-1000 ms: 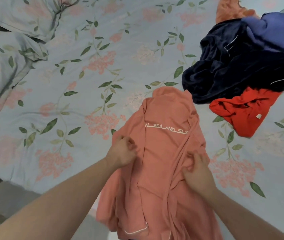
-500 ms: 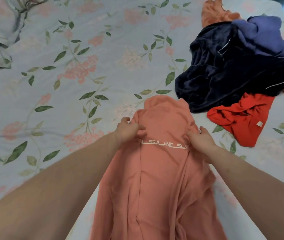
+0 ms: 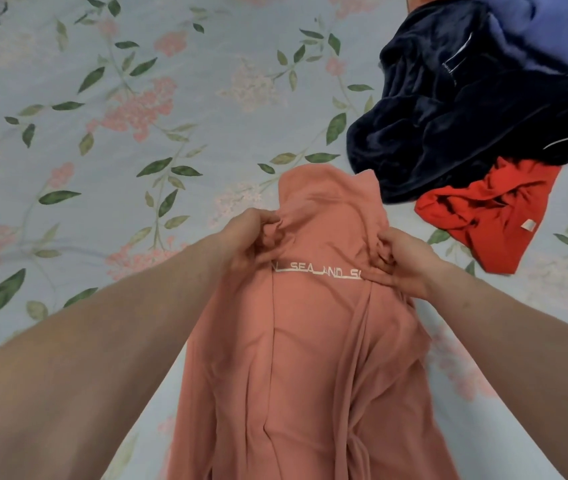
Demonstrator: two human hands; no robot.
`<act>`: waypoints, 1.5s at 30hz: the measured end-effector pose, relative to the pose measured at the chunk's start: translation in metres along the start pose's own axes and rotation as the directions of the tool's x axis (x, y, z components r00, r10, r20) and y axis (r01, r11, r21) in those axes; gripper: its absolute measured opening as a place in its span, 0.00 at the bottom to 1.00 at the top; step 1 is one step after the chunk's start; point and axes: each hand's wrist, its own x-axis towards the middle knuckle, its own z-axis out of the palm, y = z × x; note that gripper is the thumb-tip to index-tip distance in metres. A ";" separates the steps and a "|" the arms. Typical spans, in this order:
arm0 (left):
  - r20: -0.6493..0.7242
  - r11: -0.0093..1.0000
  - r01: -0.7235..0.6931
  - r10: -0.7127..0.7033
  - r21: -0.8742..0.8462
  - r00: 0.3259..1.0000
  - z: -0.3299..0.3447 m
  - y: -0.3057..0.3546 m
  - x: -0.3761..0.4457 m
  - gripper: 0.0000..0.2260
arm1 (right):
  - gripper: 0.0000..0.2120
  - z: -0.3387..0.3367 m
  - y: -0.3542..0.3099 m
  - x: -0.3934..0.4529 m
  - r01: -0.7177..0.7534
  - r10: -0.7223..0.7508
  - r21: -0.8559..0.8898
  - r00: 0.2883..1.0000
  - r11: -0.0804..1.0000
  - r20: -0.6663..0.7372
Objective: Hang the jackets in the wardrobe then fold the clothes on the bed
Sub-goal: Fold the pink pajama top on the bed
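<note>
Salmon-pink garment is gripped at both upper corners: bunched cloth is pinched in the curled fingers of the left hand at one edge, and a fold is clenched in the right hand at the other. White lettering, partly read as "SEA AND", is stretched between the two hands. The garment is laid lengthwise on the floral bedsheet, its top end pointed away from the person, its lower part hung over the near edge of the bed. Just beyond its top right, a dark navy garment is heaped, with a red garment touching it and a purple-blue one on top.
</note>
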 end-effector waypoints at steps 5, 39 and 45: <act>-0.095 0.967 -0.196 0.213 0.164 0.972 -0.005 0.008 -0.008 0.07 | 0.12 0.001 -0.016 -0.022 0.179 -0.181 -0.096 0.983 0.979 -0.018; 0.185 0.316 -0.341 0.432 0.886 0.883 -0.034 -0.145 -0.109 0.43 | 0.43 -0.037 0.143 -0.133 0.405 -0.384 -0.799 0.892 0.445 0.238; 0.196 0.386 -0.403 0.476 0.830 0.858 -0.006 -0.140 -0.084 0.15 | 0.05 -0.016 0.144 -0.128 0.573 -0.476 -0.781 0.774 0.249 0.417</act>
